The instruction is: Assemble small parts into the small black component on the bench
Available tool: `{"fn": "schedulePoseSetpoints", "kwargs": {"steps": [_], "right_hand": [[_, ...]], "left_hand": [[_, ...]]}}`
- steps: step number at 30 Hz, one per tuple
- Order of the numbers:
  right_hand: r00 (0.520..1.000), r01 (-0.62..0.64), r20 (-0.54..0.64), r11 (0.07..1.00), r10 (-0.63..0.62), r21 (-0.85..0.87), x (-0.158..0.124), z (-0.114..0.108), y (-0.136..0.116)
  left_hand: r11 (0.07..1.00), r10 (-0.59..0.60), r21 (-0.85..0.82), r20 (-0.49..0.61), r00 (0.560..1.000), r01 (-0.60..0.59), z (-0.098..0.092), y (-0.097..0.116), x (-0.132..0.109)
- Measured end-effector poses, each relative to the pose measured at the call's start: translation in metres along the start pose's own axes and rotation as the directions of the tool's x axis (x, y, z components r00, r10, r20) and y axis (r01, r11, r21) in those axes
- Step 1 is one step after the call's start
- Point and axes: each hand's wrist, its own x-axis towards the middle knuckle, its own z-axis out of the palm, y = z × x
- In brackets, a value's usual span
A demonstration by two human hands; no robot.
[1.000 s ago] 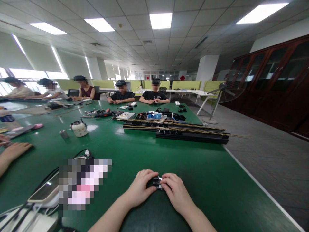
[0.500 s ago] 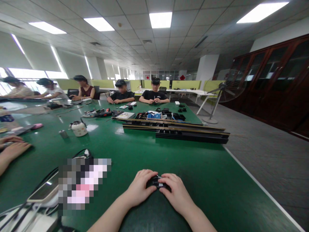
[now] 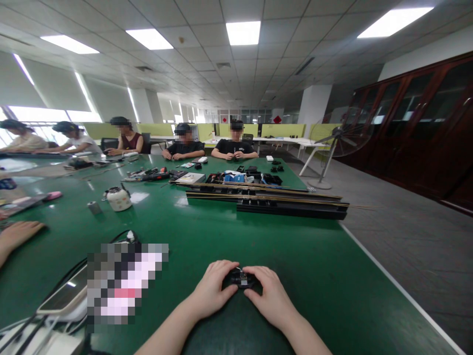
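Observation:
A small black device [image 3: 242,279] with a shiny, partly silver middle lies low over the green table [image 3: 318,286] in front of me. My left hand [image 3: 216,286] grips its left end, thumb on the near side and fingers curled over the far side. At the other end, my right hand [image 3: 269,293] holds it in the same way between thumb and fingers. Both hands cover the device's ends, so its full shape and exact kind do not show.
Long black rails [image 3: 291,209] with thin brass-coloured rods lie across the table ahead. To my left are a phone [image 3: 64,291], cables, a white cup [image 3: 118,198] and a metal cylinder [image 3: 94,207]. A neighbour's hand [image 3: 24,231] rests at the left edge; several people sit beyond.
My fingers have shifted slightly apart on the device, so more of its middle shows. The neighbour's hand at the left has moved a little, and my view has turned slightly.

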Motion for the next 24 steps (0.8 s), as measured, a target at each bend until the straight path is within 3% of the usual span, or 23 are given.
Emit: {"fn": "schedulePoseSetpoints", "kwargs": {"steps": [15, 24], "right_hand": [[0.998, -0.056, -0.02, 0.995, 0.057, 0.078, 0.0, 0.001, 0.005], [0.977, -0.163, -0.094, 0.951, 0.194, 0.263, 0.006, 0.003, 0.012]], "left_hand": [[1.0, -0.025, 0.002, -0.001, 1.0, 0.025, -0.001, 0.001, 0.001], [0.999, -0.043, 0.01, 0.012, 0.999, 0.043, -0.003, 0.004, 0.001]]}}
